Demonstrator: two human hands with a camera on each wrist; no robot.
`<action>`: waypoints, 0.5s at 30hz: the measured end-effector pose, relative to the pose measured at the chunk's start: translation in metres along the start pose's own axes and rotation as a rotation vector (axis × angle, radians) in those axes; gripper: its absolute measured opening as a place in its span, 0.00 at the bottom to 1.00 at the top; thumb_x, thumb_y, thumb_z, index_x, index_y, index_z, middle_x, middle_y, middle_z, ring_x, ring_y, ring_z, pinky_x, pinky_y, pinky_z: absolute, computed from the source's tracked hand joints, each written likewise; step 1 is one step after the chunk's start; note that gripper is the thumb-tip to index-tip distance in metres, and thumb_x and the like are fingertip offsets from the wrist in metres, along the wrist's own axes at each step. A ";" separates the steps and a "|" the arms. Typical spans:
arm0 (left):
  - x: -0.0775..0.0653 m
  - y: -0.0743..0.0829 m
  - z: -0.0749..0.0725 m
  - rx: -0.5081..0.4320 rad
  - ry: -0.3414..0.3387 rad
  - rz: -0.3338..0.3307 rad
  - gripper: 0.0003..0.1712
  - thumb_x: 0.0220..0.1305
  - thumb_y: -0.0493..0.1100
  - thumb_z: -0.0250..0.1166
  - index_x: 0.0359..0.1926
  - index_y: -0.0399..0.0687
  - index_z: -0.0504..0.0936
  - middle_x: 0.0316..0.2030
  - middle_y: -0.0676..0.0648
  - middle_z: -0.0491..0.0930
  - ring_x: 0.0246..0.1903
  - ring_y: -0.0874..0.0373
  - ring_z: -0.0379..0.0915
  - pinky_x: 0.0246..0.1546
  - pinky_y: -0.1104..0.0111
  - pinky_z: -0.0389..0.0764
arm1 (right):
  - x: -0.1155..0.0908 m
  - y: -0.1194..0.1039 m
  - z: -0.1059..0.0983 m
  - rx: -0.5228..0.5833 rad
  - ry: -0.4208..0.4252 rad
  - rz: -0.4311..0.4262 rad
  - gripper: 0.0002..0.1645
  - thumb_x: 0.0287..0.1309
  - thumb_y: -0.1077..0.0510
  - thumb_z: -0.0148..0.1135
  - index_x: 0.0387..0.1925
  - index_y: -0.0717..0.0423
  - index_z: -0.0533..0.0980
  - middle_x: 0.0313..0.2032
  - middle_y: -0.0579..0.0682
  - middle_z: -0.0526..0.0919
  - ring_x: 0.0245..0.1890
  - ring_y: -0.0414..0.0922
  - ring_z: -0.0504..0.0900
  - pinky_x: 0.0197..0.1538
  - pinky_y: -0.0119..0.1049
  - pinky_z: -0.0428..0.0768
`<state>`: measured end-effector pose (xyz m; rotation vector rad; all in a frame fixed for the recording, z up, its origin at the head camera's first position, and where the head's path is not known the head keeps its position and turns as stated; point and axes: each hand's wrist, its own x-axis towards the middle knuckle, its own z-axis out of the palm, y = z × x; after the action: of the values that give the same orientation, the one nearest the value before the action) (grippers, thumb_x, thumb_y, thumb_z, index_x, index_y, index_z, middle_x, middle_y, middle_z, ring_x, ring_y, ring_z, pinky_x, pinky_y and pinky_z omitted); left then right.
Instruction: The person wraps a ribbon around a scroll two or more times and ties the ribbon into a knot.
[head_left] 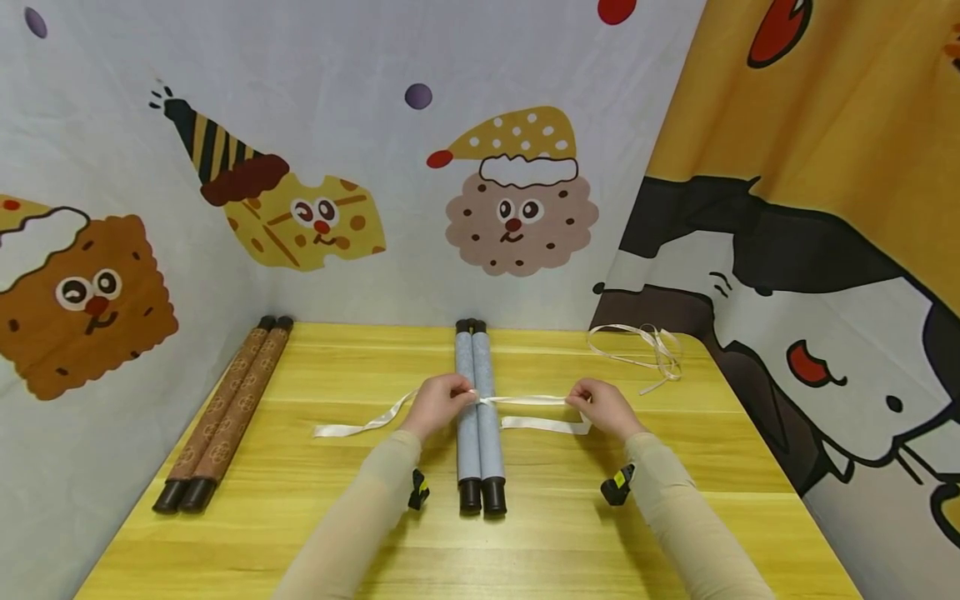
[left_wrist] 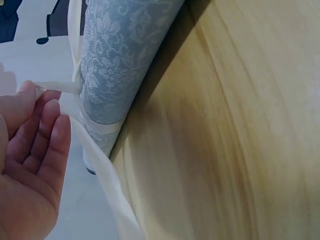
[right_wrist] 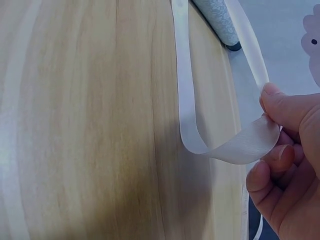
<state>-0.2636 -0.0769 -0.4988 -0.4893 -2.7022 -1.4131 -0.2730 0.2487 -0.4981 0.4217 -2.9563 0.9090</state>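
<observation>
A pale blue scroll (head_left: 489, 450) with two rolls side by side and dark end caps lies upright in the head view, mid-table. A white ribbon (head_left: 525, 400) goes round its middle and crosses on top. My left hand (head_left: 437, 406) pinches the ribbon between thumb and fingertip close over the left roll; its tail trails left onto the table. Out to the right, my right hand (head_left: 606, 407) pinches the other length, drawn in a line from the crossing. Below that hand the loose end folds back toward the scroll. The left wrist view shows a floral weave on the blue roll (left_wrist: 117, 65).
A brown patterned scroll (head_left: 232, 408) with two rolls lies at the table's left. A loose pale ribbon (head_left: 637, 350) lies tangled at the back right. A patterned curtain (head_left: 360, 292) hangs along the table's back edge. Dark wrist cameras sit under both sleeves.
</observation>
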 end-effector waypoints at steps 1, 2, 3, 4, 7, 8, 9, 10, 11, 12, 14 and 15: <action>0.000 0.001 0.000 0.025 0.000 0.014 0.04 0.65 0.39 0.68 0.32 0.46 0.84 0.30 0.53 0.81 0.29 0.60 0.71 0.32 0.66 0.76 | 0.001 0.000 0.000 -0.006 0.005 0.002 0.07 0.65 0.57 0.65 0.33 0.56 0.77 0.29 0.47 0.78 0.28 0.44 0.72 0.35 0.40 0.72; 0.001 0.002 0.000 0.048 -0.001 0.026 0.04 0.65 0.39 0.68 0.32 0.46 0.84 0.30 0.53 0.81 0.28 0.60 0.71 0.31 0.66 0.75 | 0.001 -0.001 0.000 -0.011 0.009 0.003 0.07 0.65 0.57 0.64 0.33 0.57 0.77 0.29 0.47 0.78 0.29 0.44 0.72 0.35 0.40 0.73; 0.001 0.002 0.000 0.061 -0.002 0.032 0.04 0.65 0.39 0.68 0.31 0.47 0.84 0.29 0.53 0.81 0.28 0.60 0.70 0.31 0.66 0.75 | 0.002 -0.002 0.001 -0.017 0.018 0.004 0.07 0.65 0.57 0.64 0.34 0.57 0.77 0.30 0.48 0.79 0.29 0.45 0.73 0.36 0.41 0.73; 0.001 0.003 0.000 0.071 -0.003 0.036 0.05 0.64 0.39 0.68 0.31 0.47 0.84 0.29 0.53 0.80 0.27 0.60 0.70 0.31 0.66 0.75 | 0.003 -0.003 0.002 -0.030 0.031 0.001 0.07 0.65 0.57 0.64 0.35 0.58 0.78 0.32 0.49 0.79 0.30 0.45 0.74 0.36 0.42 0.74; 0.002 0.004 0.000 0.075 -0.007 0.033 0.05 0.64 0.39 0.69 0.30 0.47 0.84 0.29 0.53 0.81 0.28 0.60 0.70 0.31 0.67 0.75 | 0.006 -0.008 0.003 -0.060 0.078 -0.007 0.09 0.64 0.59 0.65 0.43 0.59 0.78 0.39 0.53 0.79 0.33 0.48 0.77 0.39 0.45 0.77; 0.002 0.004 0.000 0.073 -0.008 0.031 0.05 0.64 0.39 0.69 0.30 0.47 0.84 0.29 0.53 0.81 0.28 0.60 0.70 0.31 0.67 0.75 | 0.007 -0.011 0.004 -0.066 0.091 -0.020 0.11 0.64 0.59 0.65 0.45 0.60 0.78 0.41 0.55 0.79 0.34 0.48 0.77 0.40 0.46 0.77; 0.002 0.005 0.000 0.071 -0.008 0.031 0.05 0.64 0.39 0.69 0.30 0.47 0.84 0.29 0.53 0.81 0.28 0.60 0.71 0.31 0.67 0.76 | 0.007 -0.015 0.004 -0.072 0.103 -0.033 0.12 0.63 0.60 0.66 0.46 0.61 0.78 0.41 0.55 0.79 0.34 0.49 0.78 0.40 0.47 0.78; 0.002 0.005 0.000 0.070 -0.009 0.029 0.05 0.64 0.39 0.69 0.31 0.47 0.84 0.29 0.53 0.81 0.28 0.60 0.71 0.31 0.67 0.76 | 0.008 -0.018 0.005 -0.079 0.108 -0.054 0.12 0.62 0.60 0.66 0.45 0.60 0.79 0.41 0.55 0.79 0.34 0.49 0.78 0.40 0.47 0.78; 0.002 0.005 0.000 0.070 -0.010 0.028 0.05 0.64 0.39 0.69 0.31 0.47 0.84 0.29 0.53 0.81 0.28 0.60 0.71 0.31 0.67 0.76 | 0.008 -0.022 0.006 -0.082 0.100 -0.076 0.10 0.61 0.60 0.67 0.44 0.59 0.80 0.40 0.54 0.80 0.33 0.48 0.77 0.39 0.46 0.78; 0.002 0.005 0.000 0.072 -0.012 0.030 0.05 0.65 0.39 0.68 0.31 0.47 0.84 0.29 0.53 0.81 0.28 0.60 0.71 0.31 0.67 0.76 | 0.008 -0.026 0.008 -0.088 0.086 -0.110 0.08 0.61 0.60 0.67 0.42 0.59 0.81 0.38 0.52 0.80 0.33 0.47 0.77 0.38 0.45 0.78; 0.001 0.006 0.000 0.073 -0.015 0.030 0.05 0.65 0.39 0.68 0.30 0.48 0.84 0.29 0.54 0.81 0.28 0.61 0.71 0.30 0.67 0.76 | 0.008 -0.033 0.013 -0.094 0.034 -0.175 0.05 0.60 0.60 0.68 0.37 0.57 0.82 0.32 0.48 0.80 0.30 0.44 0.76 0.36 0.42 0.76; 0.001 0.006 0.000 0.073 -0.017 0.031 0.05 0.65 0.39 0.68 0.30 0.47 0.84 0.29 0.54 0.81 0.28 0.61 0.71 0.30 0.67 0.76 | 0.008 -0.035 0.016 -0.101 0.000 -0.204 0.04 0.60 0.59 0.68 0.35 0.56 0.82 0.30 0.45 0.79 0.29 0.42 0.74 0.35 0.40 0.75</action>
<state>-0.2626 -0.0733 -0.4937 -0.5388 -2.7355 -1.3036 -0.2703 0.2100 -0.4911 0.7024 -2.8743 0.7339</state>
